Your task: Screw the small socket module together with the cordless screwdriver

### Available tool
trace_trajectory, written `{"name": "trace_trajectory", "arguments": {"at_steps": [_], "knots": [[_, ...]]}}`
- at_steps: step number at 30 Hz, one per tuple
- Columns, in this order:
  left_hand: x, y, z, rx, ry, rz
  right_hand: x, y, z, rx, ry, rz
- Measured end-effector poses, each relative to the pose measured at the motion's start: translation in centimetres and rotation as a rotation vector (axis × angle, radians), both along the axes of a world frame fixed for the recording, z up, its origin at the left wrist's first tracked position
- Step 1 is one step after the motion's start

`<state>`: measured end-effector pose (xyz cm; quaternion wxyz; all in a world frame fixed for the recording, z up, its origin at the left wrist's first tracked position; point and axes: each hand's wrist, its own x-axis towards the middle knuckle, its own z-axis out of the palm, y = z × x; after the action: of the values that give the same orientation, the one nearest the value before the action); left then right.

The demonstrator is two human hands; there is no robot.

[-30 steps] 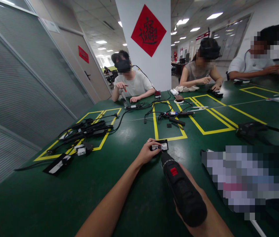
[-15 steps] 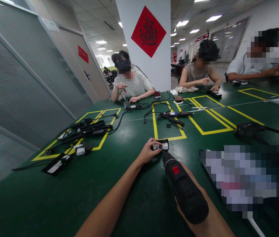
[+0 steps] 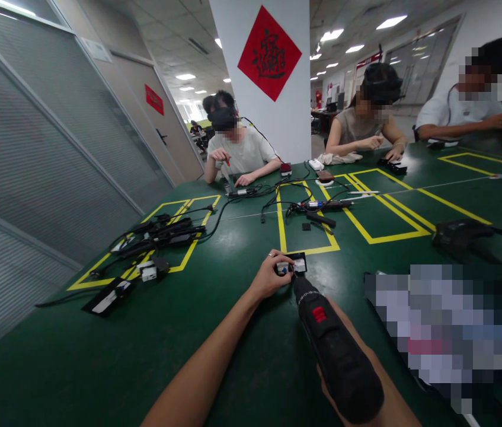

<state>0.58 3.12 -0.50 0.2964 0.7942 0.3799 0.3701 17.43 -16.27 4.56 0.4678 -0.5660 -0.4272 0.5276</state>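
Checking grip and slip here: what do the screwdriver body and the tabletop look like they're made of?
The electric screwdriver looks like matte black plastic or rubberised casing, dull with a red button. The table looks like a smooth green mat, faintly glossy, since ceiling lights reflect softly off it.

A long green table (image 3: 99, 367) with yellow marked rectangles stands beside a white pillar (image 3: 297, 118); grey blinds (image 3: 32, 154) cover the left wall, and ceiling lights (image 3: 390, 22) shine.

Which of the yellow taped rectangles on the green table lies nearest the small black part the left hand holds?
The middle yellow taped rectangle: the small black part sits just below its near edge, pinched by the left hand.
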Motion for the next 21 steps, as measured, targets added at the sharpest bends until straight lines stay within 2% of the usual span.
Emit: {"name": "trace_trajectory", "arguments": {"at_steps": [4, 6, 11, 17, 21], "knots": [[0.0, 0.0, 0.1, 0.005, 0.013, -0.021, -0.2, 0.1, 1.5, 0.0, -0.012, 0.025], [-0.1, 0.0, 0.1, 0.009, 0.018, -0.025, -0.2, -0.1, 2.2, 0.036, -0.087, 0.035], [-0.1, 0.0, 0.0, 0.015, 0.024, -0.023, 0.2, -0.8, 2.4, 0.098, -0.251, -0.01], [-0.2, 0.1, 0.0, 0.009, 0.017, -0.02, -0.3, -0.6, 2.1, 0.122, -0.132, -0.044], [-0.2, 0.0, 0.1, 0.0, 0.007, -0.019, -0.5, -0.5, 1.9, 0.088, -0.044, 0.03]]}}
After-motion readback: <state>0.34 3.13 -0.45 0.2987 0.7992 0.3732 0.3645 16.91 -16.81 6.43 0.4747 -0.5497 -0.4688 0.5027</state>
